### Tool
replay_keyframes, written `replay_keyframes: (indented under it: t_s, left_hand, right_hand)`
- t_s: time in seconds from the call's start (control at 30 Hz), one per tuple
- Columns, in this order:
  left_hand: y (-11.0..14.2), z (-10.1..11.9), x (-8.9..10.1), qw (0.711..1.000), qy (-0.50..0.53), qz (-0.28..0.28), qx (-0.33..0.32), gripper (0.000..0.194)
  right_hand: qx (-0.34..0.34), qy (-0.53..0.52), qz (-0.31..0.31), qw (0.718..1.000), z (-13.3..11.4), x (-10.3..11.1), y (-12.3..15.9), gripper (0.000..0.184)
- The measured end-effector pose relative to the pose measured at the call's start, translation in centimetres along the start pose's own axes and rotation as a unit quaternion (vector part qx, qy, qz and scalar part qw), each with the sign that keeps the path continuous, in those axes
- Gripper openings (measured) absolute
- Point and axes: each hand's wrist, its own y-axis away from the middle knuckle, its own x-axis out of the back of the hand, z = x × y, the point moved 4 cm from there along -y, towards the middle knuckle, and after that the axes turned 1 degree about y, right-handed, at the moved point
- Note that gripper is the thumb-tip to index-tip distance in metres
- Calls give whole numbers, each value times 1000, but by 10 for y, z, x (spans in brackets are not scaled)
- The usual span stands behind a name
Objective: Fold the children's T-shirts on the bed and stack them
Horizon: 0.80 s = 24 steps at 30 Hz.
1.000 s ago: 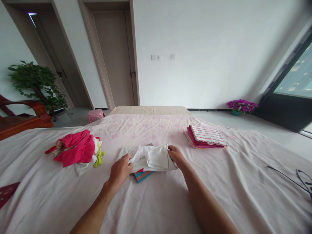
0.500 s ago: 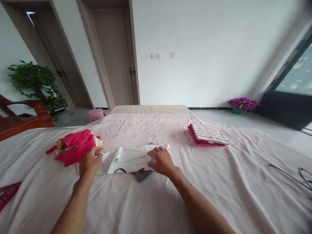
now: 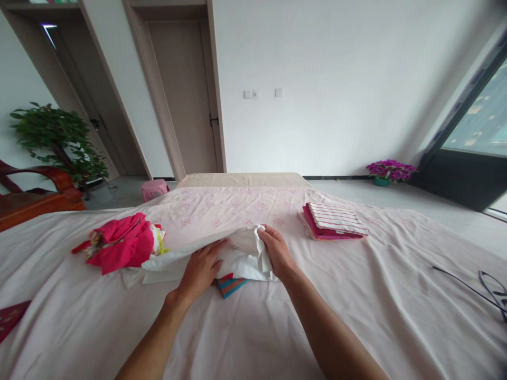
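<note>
A white cloth garment (image 3: 237, 258) with a small red patch lies in front of me on the pale pink sheet (image 3: 253, 327). My right hand (image 3: 276, 249) pinches its right edge and lifts it a little. Lying on the garment's middle, my left hand (image 3: 201, 266) has its fingers stretched out, partly under a raised fold. From beneath the near edge pokes a blue-and-brown striped cloth (image 3: 231, 287). To the left is a crumpled heap with a bright pink garment (image 3: 122, 243) on top, with white and yellow cloth at its side.
A folded stack topped by a red-striped white cloth (image 3: 336, 218) sits to the right. Eyeglasses (image 3: 493, 287) lie at the far right, and a dark red item (image 3: 11, 319) at the left edge. Beyond the bed stand a pink stool (image 3: 154, 189) and purple flowers (image 3: 390, 171).
My left hand has moved right, from the garment's left end to its middle. My right hand, earlier lying on the garment, now grips its right edge and raises it.
</note>
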Motion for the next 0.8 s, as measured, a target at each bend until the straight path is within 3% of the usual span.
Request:
replay_keyframes:
  t_s: [0.1,0.27,0.4,0.47,0.5,0.57,0.67,0.8]
  left_hand:
    - [1,-3,-1,996,-79,-36,18,42]
    - [1,7,2,990,-52,-111,77,20]
    - [6,21,26,975,97,-172,102,10]
    - [11,25,45,947,225,-203,105,14]
    - [11,23,55,934,281,-188,114,17]
    - [8,11,79,917,360,-71,154,24]
    - [0,-18,117,866,408,215,195,31]
    - [-11,-60,175,776,369,498,120,29]
  right_hand:
    - [-21,-64,-1,998,-2,1,0,31]
    - [-13,-34,2,999,-11,7,-2,28]
    - [55,75,115,989,-10,31,-12,29]
    - [93,132,154,975,-4,47,-19,28]
    - [94,159,153,971,2,55,-24,27]
    - [68,205,129,968,18,69,-33,28]
    - [46,289,121,949,36,84,-40,32]
    - [30,429,105,897,41,82,-38,37]
